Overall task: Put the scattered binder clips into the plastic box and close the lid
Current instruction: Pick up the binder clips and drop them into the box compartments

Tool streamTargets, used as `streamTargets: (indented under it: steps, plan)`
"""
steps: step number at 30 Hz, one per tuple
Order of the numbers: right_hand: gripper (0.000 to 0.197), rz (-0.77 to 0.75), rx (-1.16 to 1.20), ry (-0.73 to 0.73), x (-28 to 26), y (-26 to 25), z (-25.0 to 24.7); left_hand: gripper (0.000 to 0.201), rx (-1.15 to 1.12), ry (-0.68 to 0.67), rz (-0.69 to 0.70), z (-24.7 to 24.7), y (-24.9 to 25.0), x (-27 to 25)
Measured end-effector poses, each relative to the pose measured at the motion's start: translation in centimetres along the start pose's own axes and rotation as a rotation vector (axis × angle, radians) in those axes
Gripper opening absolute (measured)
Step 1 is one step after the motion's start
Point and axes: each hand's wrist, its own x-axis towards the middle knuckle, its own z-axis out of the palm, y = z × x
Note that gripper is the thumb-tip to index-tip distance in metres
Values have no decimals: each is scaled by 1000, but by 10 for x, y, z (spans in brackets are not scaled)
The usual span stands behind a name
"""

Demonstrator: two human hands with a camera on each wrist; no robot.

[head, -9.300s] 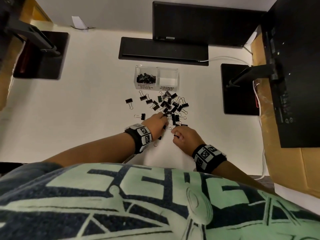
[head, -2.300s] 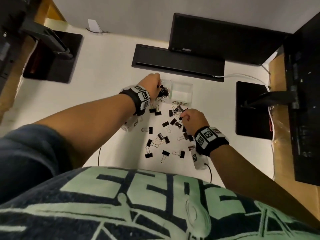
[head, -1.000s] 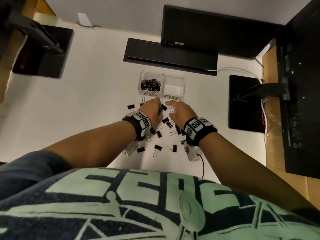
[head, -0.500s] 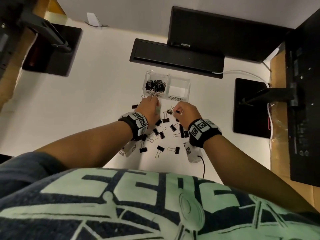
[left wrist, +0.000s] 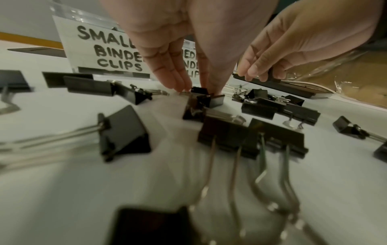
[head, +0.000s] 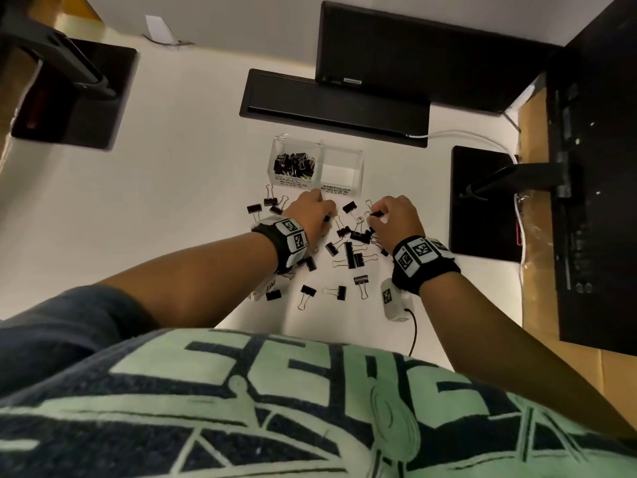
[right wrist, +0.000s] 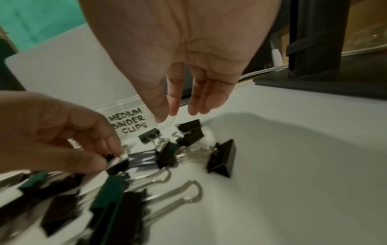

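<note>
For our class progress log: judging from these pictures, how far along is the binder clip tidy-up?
Partly done. The box's "small" side holds a pile of clips; its "medium" side looks empty. In hand: the left hand pinches a small clip on the table; the right hand's fingers hang relaxed over the pile, though another view suggests a clip there. Left: many scattered clips, and no lid is closed yet.

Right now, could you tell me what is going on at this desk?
A person is sorting binder clips scattered on the desk into a clear two-part box. The left hand pinches a small clip. The right hand hovers over the pile; its grip is unclear. One compartment holds small clips; the other looks empty.
</note>
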Motion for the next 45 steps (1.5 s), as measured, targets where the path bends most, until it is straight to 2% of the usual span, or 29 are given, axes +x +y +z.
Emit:
streamTargets:
  steps: [3, 5, 10, 15, 20, 25, 30, 35, 42, 45]
  plan:
    - [12, -76, -22, -37, -9, -5, 8, 19, -2, -12, -29, -1, 2, 2]
    - [13, -94, -50, -70, -14, -5, 13, 24, 26, -35, -42, -2, 2, 3]
    - [22, 18, -12, -33, -14, 5, 14, 25, -40, 11, -104, -5, 5, -2]
    - [21, 27, 23, -1, -14, 8, 15, 25, -202, 95, -91, -12, 9, -16]
    - [28, 8, 22, -48, -20, 7, 20, 29, -191, 14, -97, -9, 16, -25]
    - [15, 23, 79, 30, -23, 15, 11, 25, -98, -39, -41, 6, 19, -24]
    - [11, 28, 81, -61, -35, 19, 6, 36, -5, -107, -8, 9, 13, -15]
    - [7, -2, 69, -201, -46, 18, 13, 34, 20, -48, -67, 0, 6, -8]
    - [7, -19, 83, -83, -37, 11, 11, 30, -103, -2, -65, -2, 0, -28]
    - [6, -48, 91, -104, -39, 5, 14, 23, -143, 12, -103, -3, -10, -39]
